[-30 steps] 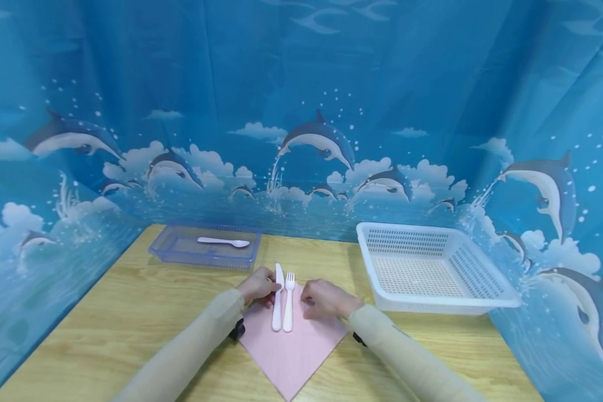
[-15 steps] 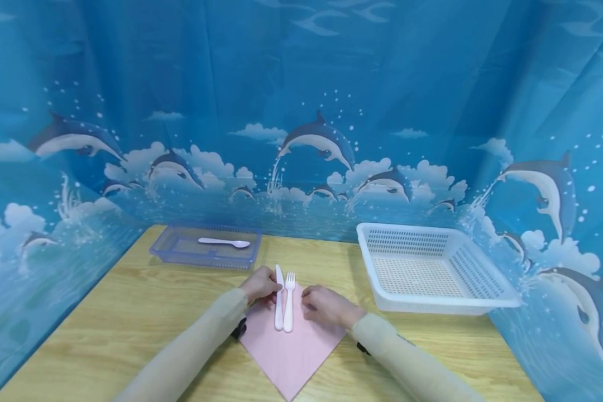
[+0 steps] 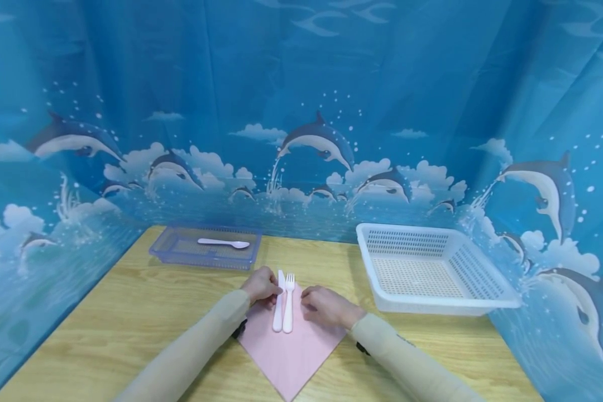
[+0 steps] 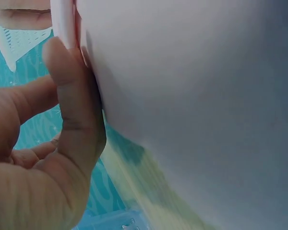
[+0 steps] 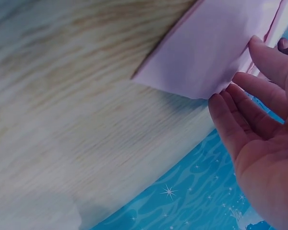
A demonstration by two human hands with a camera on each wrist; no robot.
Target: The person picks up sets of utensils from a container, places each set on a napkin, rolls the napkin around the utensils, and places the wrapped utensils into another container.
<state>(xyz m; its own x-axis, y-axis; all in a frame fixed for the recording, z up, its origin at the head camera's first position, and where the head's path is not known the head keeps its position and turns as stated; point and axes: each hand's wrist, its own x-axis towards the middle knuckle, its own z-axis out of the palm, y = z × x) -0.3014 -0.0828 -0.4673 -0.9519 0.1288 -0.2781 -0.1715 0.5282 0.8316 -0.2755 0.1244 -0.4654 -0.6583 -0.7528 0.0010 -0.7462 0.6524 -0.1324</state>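
A pale pink napkin [image 3: 291, 357] lies on the table with one corner toward the person. On it a white knife [image 3: 278, 312] and a white fork [image 3: 288, 307] lie side by side, both pointing away. My left hand [image 3: 262, 286] holds the knife near its blade, thumb over it; the left wrist view shows the thumb [image 4: 69, 76] against the pale utensil. My right hand [image 3: 329, 305] is at the napkin's far right edge. In the right wrist view its loosely bent fingers [image 5: 225, 120] touch the napkin edge, thumb apart from them.
A translucent purple basket [image 3: 166, 254] stands at the back left with a white spoon [image 3: 223, 243] in it. At the back right stands a white plastic basket [image 3: 442, 304]. A blue dolphin-print curtain [image 3: 301, 72] closes off the wooden table's [image 3: 130, 312] back and sides.
The knife's tip has shifted slightly right and toward the person, and my left hand has moved slightly with it. My right hand has dropped a little; the fork stays almost where it was.
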